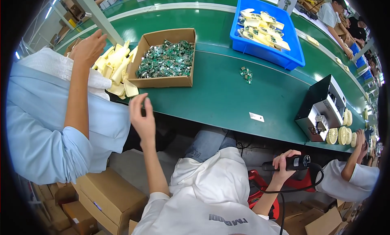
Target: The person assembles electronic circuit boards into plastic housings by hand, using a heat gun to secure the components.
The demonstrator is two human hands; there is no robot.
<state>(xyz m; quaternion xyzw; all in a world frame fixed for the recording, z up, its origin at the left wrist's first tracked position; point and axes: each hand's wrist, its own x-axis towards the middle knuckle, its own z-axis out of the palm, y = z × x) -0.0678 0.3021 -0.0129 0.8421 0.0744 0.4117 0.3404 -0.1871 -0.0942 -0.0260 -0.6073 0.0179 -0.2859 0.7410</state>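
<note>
My left hand [143, 118] is raised at the table's front edge with its fingers apart and nothing in them. It is nearest to a pile of cream plastic shells [117, 68] and to a cardboard box [166, 82] full of small green circuit boards [165, 59]. Off to the right, below the table edge, my right hand [283, 165] is wrapped round a black electric screwdriver [297, 162], whose cable [302, 190] loops down. A few loose circuit boards [246, 74] and a small white card [256, 117] lie on the green table [219, 93].
A blue tray [268, 58] holding cream shells stands at the back. A black and silver machine [323, 109] is at the right, beside ribbed cream parts [343, 135]. Close on my left, a person in a light blue shirt [53, 125] reaches over the shells. Cardboard boxes [107, 194] sit below.
</note>
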